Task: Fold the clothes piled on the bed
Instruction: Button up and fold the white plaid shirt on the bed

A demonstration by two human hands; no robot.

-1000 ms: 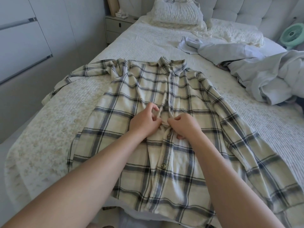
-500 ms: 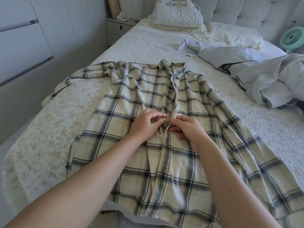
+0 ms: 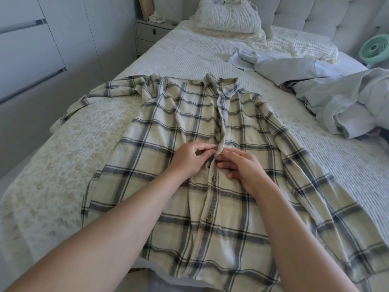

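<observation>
One plaid shirt (image 3: 189,127), two hands, perhaps two pillows, one fan (image 3: 374,49)

The bed (image 3: 189,51) is being covered by a pale ribbed spread — a plaid shirt (image 3: 172,131) is lying flat across it, front up, while rumpled pale clothes (image 3: 341,95) are heaped to the right and pillows (image 3: 227,20) are stacked at the headboard.
</observation>
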